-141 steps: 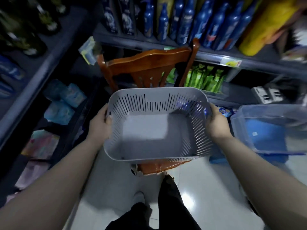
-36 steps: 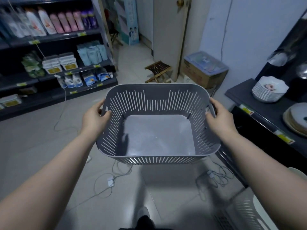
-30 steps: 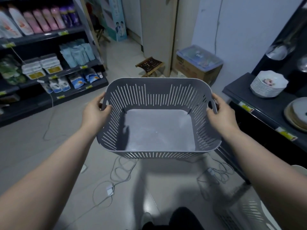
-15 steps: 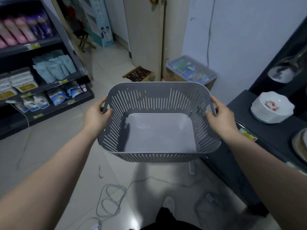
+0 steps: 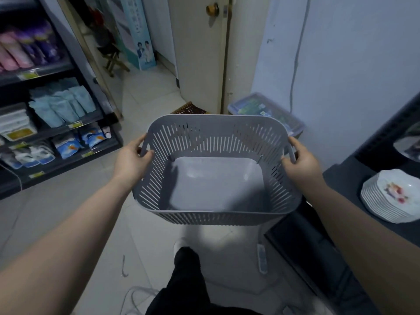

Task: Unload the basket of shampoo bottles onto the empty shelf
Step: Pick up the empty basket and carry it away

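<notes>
Here, two hands grip one basket [image 5: 227,142].

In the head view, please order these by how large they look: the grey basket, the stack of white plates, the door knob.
1. grey basket, though it is nearest the camera
2. stack of white plates
3. door knob, smallest and also farthest away

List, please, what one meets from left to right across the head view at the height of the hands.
shelf of packets → left hand → basket → right hand → stack of plates
</notes>
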